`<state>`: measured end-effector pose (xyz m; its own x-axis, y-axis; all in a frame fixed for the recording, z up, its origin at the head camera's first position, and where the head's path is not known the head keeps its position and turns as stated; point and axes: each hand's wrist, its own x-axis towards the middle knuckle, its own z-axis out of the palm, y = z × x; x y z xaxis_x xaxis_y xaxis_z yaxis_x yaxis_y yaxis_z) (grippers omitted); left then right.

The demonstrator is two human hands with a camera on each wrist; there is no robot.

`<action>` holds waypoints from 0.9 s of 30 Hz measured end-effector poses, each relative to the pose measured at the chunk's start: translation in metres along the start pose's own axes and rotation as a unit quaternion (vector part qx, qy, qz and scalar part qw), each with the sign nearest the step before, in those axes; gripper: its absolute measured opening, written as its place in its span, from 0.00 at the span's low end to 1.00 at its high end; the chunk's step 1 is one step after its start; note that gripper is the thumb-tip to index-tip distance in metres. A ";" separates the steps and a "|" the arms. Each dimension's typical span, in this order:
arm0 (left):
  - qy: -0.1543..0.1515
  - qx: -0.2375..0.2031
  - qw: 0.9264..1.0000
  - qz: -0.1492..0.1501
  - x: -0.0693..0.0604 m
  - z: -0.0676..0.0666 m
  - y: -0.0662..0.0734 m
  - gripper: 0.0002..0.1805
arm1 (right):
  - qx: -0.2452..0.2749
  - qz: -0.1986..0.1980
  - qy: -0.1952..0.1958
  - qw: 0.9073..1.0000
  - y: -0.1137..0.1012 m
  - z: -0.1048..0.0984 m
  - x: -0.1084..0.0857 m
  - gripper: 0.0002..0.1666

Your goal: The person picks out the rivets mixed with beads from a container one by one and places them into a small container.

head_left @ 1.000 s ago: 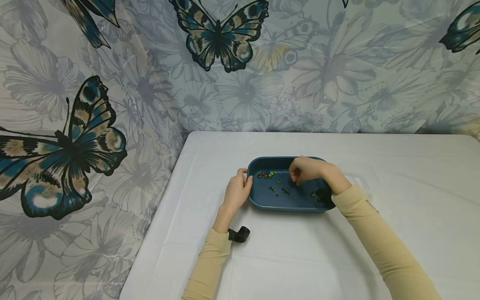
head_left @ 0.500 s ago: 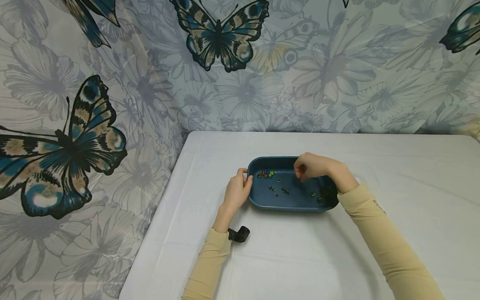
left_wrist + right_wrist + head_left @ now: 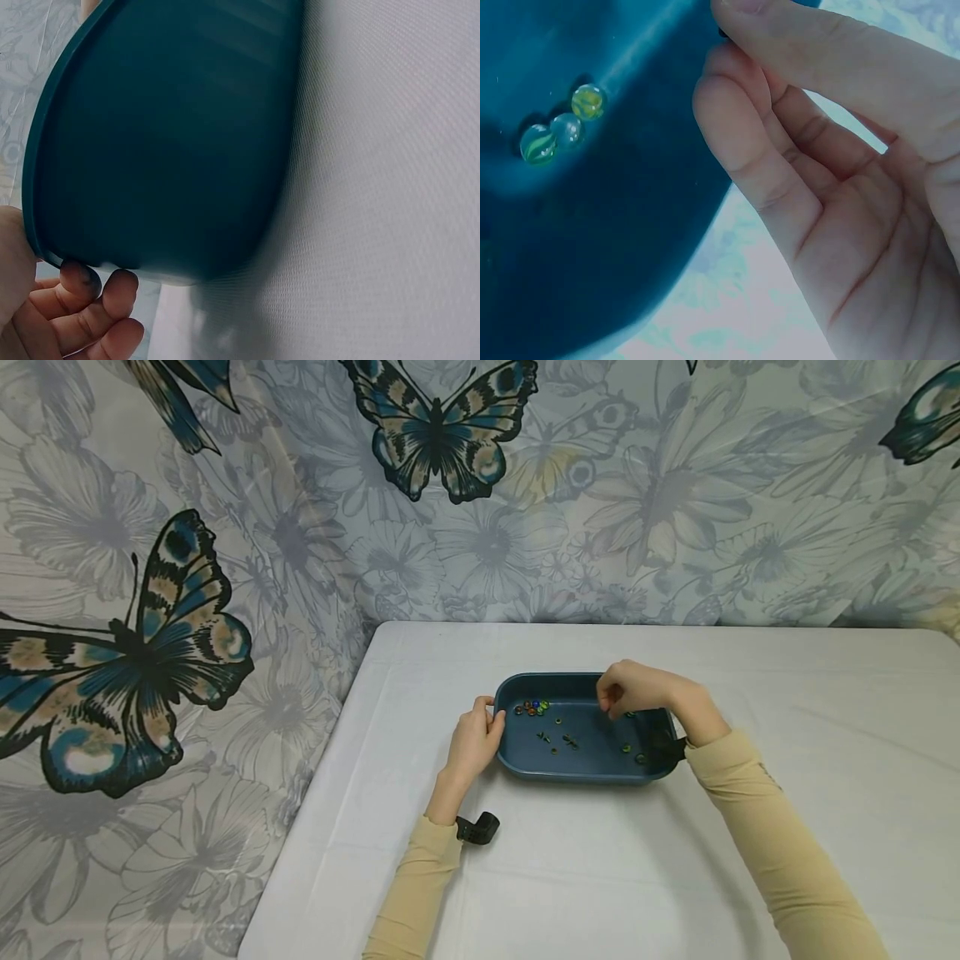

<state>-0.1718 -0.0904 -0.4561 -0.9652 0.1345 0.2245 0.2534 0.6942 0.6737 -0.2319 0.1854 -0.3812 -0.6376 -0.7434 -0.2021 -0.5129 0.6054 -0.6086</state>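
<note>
A blue tray rests on the white-covered table. My left hand grips its left end, thumb at the rim; in the left wrist view the fingers curl at the tray's edge. Over the tray's far right part is my right hand, thumb and fingertips together. A sliver of a small dark piece shows between them; its kind is hidden. Coloured marbles lie grouped at the far left inside the tray. Small metal-looking pieces lie mid-tray. The right wrist view shows a clear swirled marble beside two others.
Small greenish round pieces lie in the tray's right part. A black wrist camera sticks out from the left wrist. The white tablecloth surrounds the tray, and a butterfly-patterned wall covering stands behind the table.
My right hand has moved right and slightly away from me over the tray, fingertips still together. The left hand and the tray have stayed put.
</note>
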 end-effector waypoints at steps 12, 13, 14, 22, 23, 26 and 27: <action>0.004 0.000 1.000 0.008 -0.001 -0.001 0.000 0.16 | 0.000 0.017 0.014 1.000 0.003 -0.005 -0.010 0.10; 0.004 0.000 1.000 0.007 -0.001 -0.001 0.000 0.16 | 0.003 0.020 0.014 1.000 0.003 -0.006 -0.011 0.10; 0.004 0.000 1.000 0.008 -0.001 -0.001 0.000 0.16 | 0.004 0.024 0.015 1.000 0.002 -0.006 -0.012 0.10; 0.008 -0.005 1.000 0.015 -0.001 -0.002 0.000 0.16 | 0.004 0.031 0.023 0.999 0.004 -0.010 -0.020 0.08; 0.008 -0.005 1.000 0.016 -0.001 -0.002 0.000 0.16 | 0.003 0.031 0.025 0.999 0.004 -0.010 -0.021 0.08; 0.008 -0.005 1.000 0.016 -0.001 -0.002 0.001 0.16 | 0.005 0.035 0.030 0.999 0.005 -0.011 -0.024 0.08; 0.007 -0.005 1.000 0.015 -0.001 -0.002 0.001 0.16 | 0.007 0.036 0.032 0.999 0.005 -0.011 -0.025 0.08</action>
<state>-0.1701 -0.0912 -0.4547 -0.9560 0.1455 0.2548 0.2834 0.6826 0.6737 -0.2250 0.2101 -0.3703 -0.7082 -0.6781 -0.1968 -0.4567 0.6524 -0.6048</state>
